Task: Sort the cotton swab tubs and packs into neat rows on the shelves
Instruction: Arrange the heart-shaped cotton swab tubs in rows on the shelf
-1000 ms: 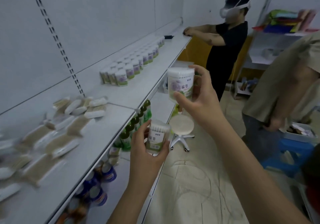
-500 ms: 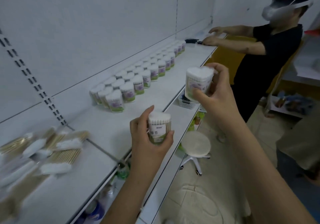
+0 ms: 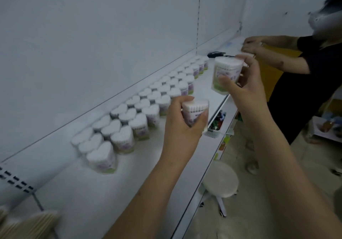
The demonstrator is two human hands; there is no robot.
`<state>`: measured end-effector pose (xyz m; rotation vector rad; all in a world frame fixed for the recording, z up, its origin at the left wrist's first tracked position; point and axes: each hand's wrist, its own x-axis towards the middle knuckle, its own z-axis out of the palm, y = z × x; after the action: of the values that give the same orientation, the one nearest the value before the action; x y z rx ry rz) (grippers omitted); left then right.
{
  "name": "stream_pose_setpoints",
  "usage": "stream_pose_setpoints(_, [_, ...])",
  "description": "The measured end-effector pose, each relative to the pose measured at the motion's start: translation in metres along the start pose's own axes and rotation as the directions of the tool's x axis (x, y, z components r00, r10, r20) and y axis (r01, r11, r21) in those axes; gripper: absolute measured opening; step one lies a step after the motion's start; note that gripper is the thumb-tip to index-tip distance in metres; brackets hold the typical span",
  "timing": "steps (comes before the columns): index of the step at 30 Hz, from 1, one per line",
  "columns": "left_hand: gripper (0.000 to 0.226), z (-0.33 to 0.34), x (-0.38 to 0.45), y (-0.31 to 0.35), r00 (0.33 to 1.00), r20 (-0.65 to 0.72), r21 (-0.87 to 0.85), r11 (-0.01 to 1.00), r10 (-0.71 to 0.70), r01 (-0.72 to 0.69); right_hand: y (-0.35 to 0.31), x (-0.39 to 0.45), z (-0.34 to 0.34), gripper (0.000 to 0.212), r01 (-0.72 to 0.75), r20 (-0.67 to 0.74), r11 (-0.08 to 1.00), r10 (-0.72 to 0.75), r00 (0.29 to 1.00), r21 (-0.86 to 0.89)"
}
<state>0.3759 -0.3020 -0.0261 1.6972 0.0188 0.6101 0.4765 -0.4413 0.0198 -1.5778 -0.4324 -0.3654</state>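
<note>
My left hand (image 3: 182,127) grips a heart-shaped clear tub of cotton swabs (image 3: 196,112) above the front part of the white shelf (image 3: 103,192). Higher and further right, my right hand (image 3: 244,90) holds a second tub (image 3: 226,75) over the shelf's front edge. Several matching tubs stand in three rows (image 3: 140,114) along the shelf's back wall, running from near left to far right. Loose packs of wooden-stick swabs (image 3: 27,225) lie at the bottom left corner.
Another person in a black shirt (image 3: 311,83) works with both hands at the far end of the shelf. A round white stool (image 3: 220,181) stands on the floor below. A small basket of items (image 3: 215,127) sits on the lower shelf. A dark object (image 3: 214,54) lies far back.
The view has moved closer to the rows of tubs and away from the loose packs. Both hands still carry their tubs, now nearer the rows.
</note>
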Motion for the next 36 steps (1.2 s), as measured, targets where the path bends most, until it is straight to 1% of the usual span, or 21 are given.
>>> stream_pose_setpoints(4, [0.039, 0.023, 0.039, -0.022, 0.998, -0.028, 0.070, 0.996, -0.053, 0.055, 0.042, 0.053, 0.002, 0.052, -0.031, 0.007, 0.999, 0.031, 0.999, 0.017])
stream_pose_setpoints(6, [0.042, 0.036, 0.058, -0.033, 0.998, -0.056, 0.181, 0.982, -0.038, 0.048, 0.066, 0.081, 0.001, 0.052, -0.042, 0.039, 0.999, 0.042, 0.998, 0.000])
stream_pose_setpoints(8, [0.044, 0.051, 0.080, -0.043, 0.995, -0.100, 0.348, 0.937, 0.002, 0.033, 0.093, 0.108, -0.003, 0.050, -0.063, 0.083, 0.998, 0.064, 0.994, -0.011])
stream_pose_setpoints(9, [0.045, 0.059, 0.092, -0.048, 0.993, -0.117, 0.396, 0.918, 0.025, 0.024, 0.107, 0.123, -0.005, 0.049, -0.074, 0.107, 0.997, 0.076, 0.991, -0.023])
stream_pose_setpoints(11, [0.047, 0.077, 0.118, -0.058, 0.991, -0.113, 0.453, 0.891, 0.070, -0.011, 0.134, 0.150, -0.010, 0.049, -0.080, 0.153, 0.995, 0.090, 0.984, -0.065])
stream_pose_setpoints(13, [0.051, 0.097, 0.143, -0.070, 0.992, -0.084, 0.522, 0.852, 0.093, -0.036, 0.159, 0.176, -0.014, 0.049, -0.056, 0.195, 0.991, 0.079, 0.978, -0.121])
stream_pose_setpoints(16, [0.043, 0.124, 0.179, -0.088, 0.994, -0.061, 0.596, 0.802, 0.093, -0.039, 0.195, 0.214, -0.016, 0.051, -0.011, 0.257, 0.982, 0.060, 0.965, -0.188])
stream_pose_setpoints(18, [0.042, 0.138, 0.200, -0.097, 0.996, -0.048, 0.640, 0.767, 0.077, -0.029, 0.214, 0.235, -0.016, 0.053, -0.019, 0.306, 0.981, 0.080, 0.949, -0.195])
stream_pose_setpoints(20, [0.052, 0.150, 0.218, -0.104, 0.995, -0.049, 0.692, 0.722, 0.084, -0.027, 0.230, 0.252, -0.015, 0.055, -0.034, 0.351, 0.980, 0.102, 0.931, -0.195])
stream_pose_setpoints(22, [0.061, 0.157, 0.234, -0.109, 0.992, -0.079, 0.728, 0.685, 0.095, -0.008, 0.244, 0.265, -0.012, 0.053, -0.058, 0.384, 0.983, 0.122, 0.915, -0.174])
stream_pose_setpoints(24, [0.055, 0.160, 0.248, -0.117, 0.979, -0.097, 0.789, 0.613, 0.176, -0.032, 0.257, 0.272, -0.008, 0.053, -0.075, 0.420, 0.985, 0.135, 0.898, -0.157])
stream_pose_setpoints(26, [0.044, 0.161, 0.260, -0.132, 0.961, -0.081, 0.884, 0.464, 0.266, -0.054, 0.272, 0.274, -0.003, 0.059, -0.085, 0.464, 0.984, 0.148, 0.874, -0.153])
stream_pose_setpoints(27, [0.042, 0.161, 0.266, -0.140, 0.956, -0.075, 0.925, 0.377, 0.284, -0.040, 0.279, 0.273, -0.001, 0.062, -0.083, 0.483, 0.985, 0.146, 0.863, -0.148])
stream_pose_setpoints(29, [0.041, 0.161, 0.274, -0.154, 0.954, -0.082, 0.973, 0.230, 0.288, 0.014, 0.292, 0.271, 0.003, 0.062, -0.060, 0.502, 0.988, 0.125, 0.856, -0.145])
stream_pose_setpoints(31, [0.040, 0.161, 0.280, -0.161, 0.948, -0.095, 0.989, 0.134, 0.303, 0.057, 0.299, 0.270, 0.005, 0.058, -0.020, 0.512, 0.987, 0.101, 0.853, -0.161])
stream_pose_setpoints(32, [0.041, 0.161, 0.282, -0.162, 0.945, -0.095, 0.992, 0.105, 0.312, 0.066, 0.301, 0.270, 0.006, 0.058, 0.000, 0.519, 0.985, 0.092, 0.850, -0.174])
stream_pose_setpoints(34, [0.046, 0.162, 0.286, -0.163, 0.948, -0.086, 0.995, 0.083, 0.307, 0.063, 0.304, 0.271, 0.006, 0.059, 0.031, 0.530, 0.981, 0.075, 0.845, -0.189])
stream_pose_setpoints(36, [0.053, 0.160, 0.287, -0.162, 0.952, -0.084, 0.992, 0.118, 0.295, 0.050, 0.305, 0.270, 0.005, 0.061, 0.062, 0.546, 0.979, 0.054, 0.836, -0.193])
